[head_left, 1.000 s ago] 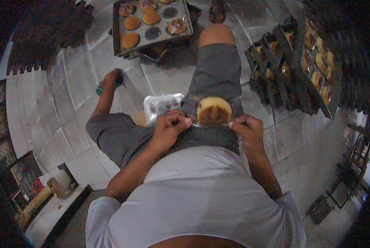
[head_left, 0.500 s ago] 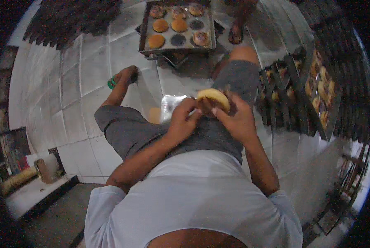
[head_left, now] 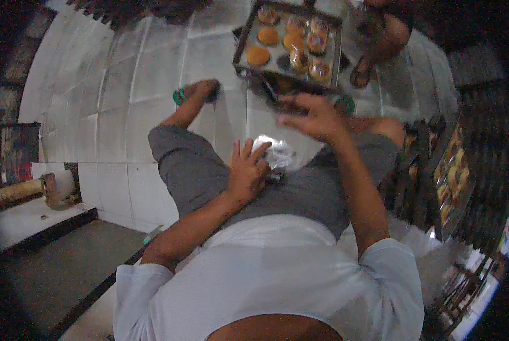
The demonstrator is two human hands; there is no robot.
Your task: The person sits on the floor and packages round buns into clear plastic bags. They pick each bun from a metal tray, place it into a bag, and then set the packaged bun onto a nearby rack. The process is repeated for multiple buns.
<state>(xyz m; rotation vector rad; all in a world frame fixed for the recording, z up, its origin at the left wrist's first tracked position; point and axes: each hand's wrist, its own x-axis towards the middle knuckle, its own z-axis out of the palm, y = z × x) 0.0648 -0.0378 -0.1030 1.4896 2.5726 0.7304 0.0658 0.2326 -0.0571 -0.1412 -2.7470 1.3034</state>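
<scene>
My right hand [head_left: 317,118] reaches out just below the baking tray's near edge, fingers stretched forward and slightly apart, with nothing seen in them. My left hand [head_left: 248,170] is over my lap, its fingers spread beside a pile of shiny clear plastic bags [head_left: 274,152]; its fingertips are close to the pile, and I cannot tell whether they touch it. In the metal baking tray [head_left: 240,69] lie several round buns. Some are bare and orange-brown, like the bun [head_left: 258,55] at the near left; others, like the wrapped bun [head_left: 320,69], shine with clear plastic.
Another person's foot [head_left: 361,74] is beside the tray at the far right. My own sandalled foot [head_left: 194,91] rests on the tiled floor. At the right stand dark racks and a tray of baked goods [head_left: 453,176]. A roller [head_left: 18,192] sits on a ledge at the left.
Both hands held a round bun over my lap; they are now apart without it. My right hand has gone forward to the tray, where formerly bare spots hold wrapped buns. The view has shifted.
</scene>
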